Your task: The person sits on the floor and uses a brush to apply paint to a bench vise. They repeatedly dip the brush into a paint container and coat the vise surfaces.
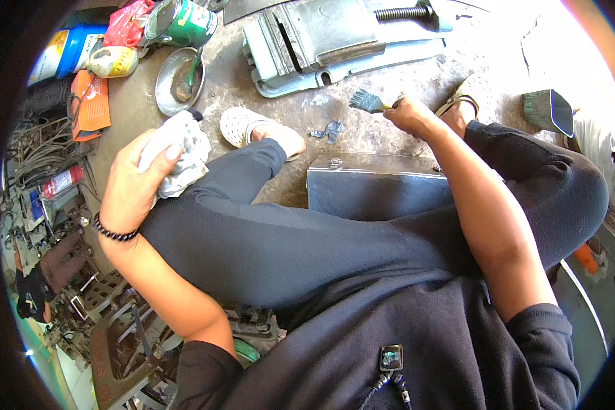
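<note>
Above my left knee, my left hand [131, 176] is closed around a crumpled white rag [188, 154]; a small dark tip shows at the rag's upper end. My right hand [413, 116] grips a paintbrush [367, 101] by its handle, its blue-grey bristles pointing left over the concrete floor. Beyond the brush lies a pale blue-grey bench vise [314, 44] with a threaded screw at its right. A metal box [376, 183] with latches sits between my legs. Near the rag, a round metal bowl [162, 92] on the floor holds something green and some dark residue.
A green can [181, 24], a yellowish jug [113, 61] and a blue-banded bucket [74, 51] crowd the far left, beside an orange box [90, 106]. A grey rag scrap [328, 131] lies near my left shoe. At right stands a dark square container [549, 113]. Another person [31, 294] is at far left.
</note>
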{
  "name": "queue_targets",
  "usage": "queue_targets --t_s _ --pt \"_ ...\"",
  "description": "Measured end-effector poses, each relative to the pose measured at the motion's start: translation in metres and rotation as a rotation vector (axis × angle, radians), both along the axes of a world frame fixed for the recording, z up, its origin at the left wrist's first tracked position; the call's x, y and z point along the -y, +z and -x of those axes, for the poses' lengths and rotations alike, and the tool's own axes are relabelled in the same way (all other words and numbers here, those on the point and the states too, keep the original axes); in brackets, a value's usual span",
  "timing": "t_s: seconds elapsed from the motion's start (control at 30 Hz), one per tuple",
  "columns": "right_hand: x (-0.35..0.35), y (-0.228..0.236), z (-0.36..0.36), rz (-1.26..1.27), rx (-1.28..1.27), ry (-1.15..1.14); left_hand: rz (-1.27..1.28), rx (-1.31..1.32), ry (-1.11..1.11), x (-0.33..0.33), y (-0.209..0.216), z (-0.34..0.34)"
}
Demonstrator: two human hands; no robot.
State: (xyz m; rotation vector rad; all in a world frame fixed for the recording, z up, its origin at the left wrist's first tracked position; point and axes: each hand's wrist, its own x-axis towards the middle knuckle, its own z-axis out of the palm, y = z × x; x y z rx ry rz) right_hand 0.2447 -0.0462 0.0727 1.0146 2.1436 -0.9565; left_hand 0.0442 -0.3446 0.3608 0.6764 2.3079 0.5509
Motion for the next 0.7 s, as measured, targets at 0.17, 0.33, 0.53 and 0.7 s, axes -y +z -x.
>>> queue_targets --t_s 0.17,0.33,0.53,0.7 --pt "-0.044 0.062 -0.006 -0.022 -0.066 0.161 0.048 0.125 -0.396 -0.039 -0.032 -0.003" --pt "-0.119 0.159 -0.037 -0.299 -0.272 0.184 0.328 -0.172 -1.162 -0.116 -0.150 0.004" --pt "-0.158 0.222 -0.096 -0.309 -0.244 -0.194 0.500 -0.286 -0.963 -0.138 -0.303 -0.022" --pt "-0.160 0.210 -0.081 -0.259 -0.298 -0.102 0.265 -0.247 0.053 -0.124 -0.346 -0.035"
